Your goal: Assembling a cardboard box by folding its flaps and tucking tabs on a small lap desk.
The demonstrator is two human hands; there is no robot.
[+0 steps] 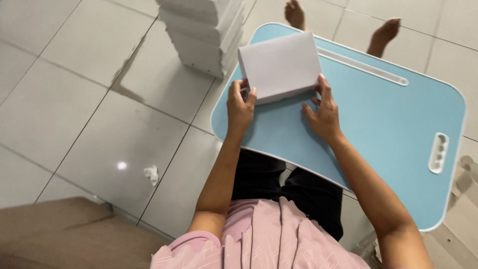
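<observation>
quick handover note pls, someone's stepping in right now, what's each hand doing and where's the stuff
Left hand: fingers on the near left corner of the white box, gripping its edge.
Right hand: fingertips on the box's near right edge, palm over the blue lap table.
The white box sits closed and flat on the far left part of the lap table.
Stack of similar white boxes stands on the tiled floor, just left of the table.
Done: several boxes stacked; this one looks folded shut.
Left: the box is not yet on the stack. A crumpled white scrap lies on the floor.
</observation>
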